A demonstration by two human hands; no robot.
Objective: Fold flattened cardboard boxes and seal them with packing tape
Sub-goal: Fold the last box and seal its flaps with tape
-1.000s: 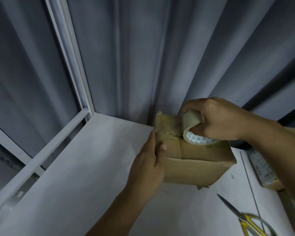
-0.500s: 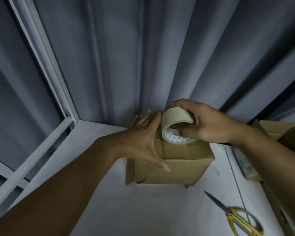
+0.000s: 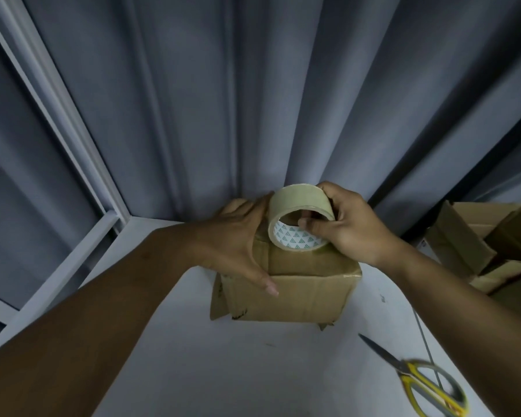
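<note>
The bare left forearm (image 3: 103,311) is reaching in from the lower left. The left hand (image 3: 238,245) is lying flat, with straight, spread fingers, over the top left edge of the brown cardboard box (image 3: 307,296), its thumb stretching down the near face. The right hand (image 3: 355,233), coming from the lower right, is gripping the beige roll of packing tape (image 3: 298,203), one digit hooking inside its core and another curling over its outer rim.

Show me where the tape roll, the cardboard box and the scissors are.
tape roll (image 3: 298,197): head view, outer tape surface.
cardboard box (image 3: 307,299): head view, front wall.
scissors (image 3: 411,368): head view, yellow handle near the pivot.
</note>
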